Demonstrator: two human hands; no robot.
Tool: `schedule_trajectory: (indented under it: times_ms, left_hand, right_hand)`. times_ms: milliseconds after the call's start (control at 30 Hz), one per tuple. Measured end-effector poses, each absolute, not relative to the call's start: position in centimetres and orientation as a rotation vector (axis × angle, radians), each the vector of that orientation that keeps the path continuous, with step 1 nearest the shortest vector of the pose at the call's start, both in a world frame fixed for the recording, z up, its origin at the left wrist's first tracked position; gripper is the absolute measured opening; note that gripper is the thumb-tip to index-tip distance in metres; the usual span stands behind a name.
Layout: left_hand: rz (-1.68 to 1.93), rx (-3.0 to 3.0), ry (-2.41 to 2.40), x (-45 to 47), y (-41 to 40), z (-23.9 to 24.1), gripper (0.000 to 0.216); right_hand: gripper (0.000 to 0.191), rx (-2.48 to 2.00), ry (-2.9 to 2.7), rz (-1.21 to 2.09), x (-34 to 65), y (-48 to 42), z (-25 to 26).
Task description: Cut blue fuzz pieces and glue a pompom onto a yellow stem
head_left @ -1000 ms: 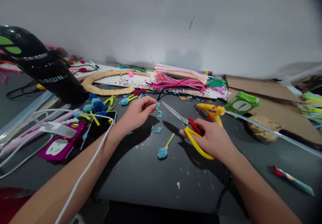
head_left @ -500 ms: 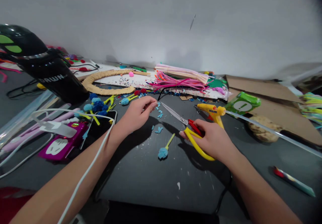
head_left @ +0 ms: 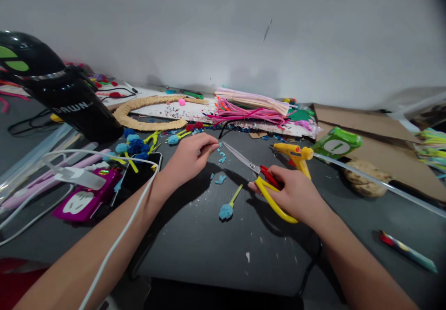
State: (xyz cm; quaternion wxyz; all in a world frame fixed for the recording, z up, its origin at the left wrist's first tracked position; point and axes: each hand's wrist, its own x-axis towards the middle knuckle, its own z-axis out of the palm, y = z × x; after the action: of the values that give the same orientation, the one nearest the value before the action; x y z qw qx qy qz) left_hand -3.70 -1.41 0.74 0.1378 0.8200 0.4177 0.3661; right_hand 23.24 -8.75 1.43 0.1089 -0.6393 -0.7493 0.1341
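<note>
My right hand (head_left: pixel 291 190) is wrapped round the yellow and red handles of a pair of scissors (head_left: pixel 245 159). Their blades look closed and point up and left, the tip just right of my left fingertips. My left hand (head_left: pixel 193 155) is closed in a pinch, and what sits between its fingertips is too small to make out. Below those fingertips, small light-blue snippets (head_left: pixel 220 179) are scattered on the dark table. A light-blue fuzzy flower (head_left: pixel 226 211) with a yellow-green stem lies between my hands, touched by neither.
Beyond my right hand lies a yellow glue gun (head_left: pixel 294 152) with a long clear stick. A black bottle (head_left: pixel 78 103), a purple power block (head_left: pixel 87 196) and a white cable (head_left: pixel 130 219) are at left. Pink pipe cleaners (head_left: pixel 249 110) and a beige wrapped ring (head_left: pixel 123 115) lie behind.
</note>
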Motion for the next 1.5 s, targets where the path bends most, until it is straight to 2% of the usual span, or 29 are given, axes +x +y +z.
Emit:
schedule_trajectory:
  times_ms: [1500]
  left_hand:
    - [1.094, 2.11, 1.274, -3.14, -2.06, 1.29, 0.021]
  right_hand:
    - [0.047, -1.833, -2.187, 0.478, 23.25, -8.9, 1.31]
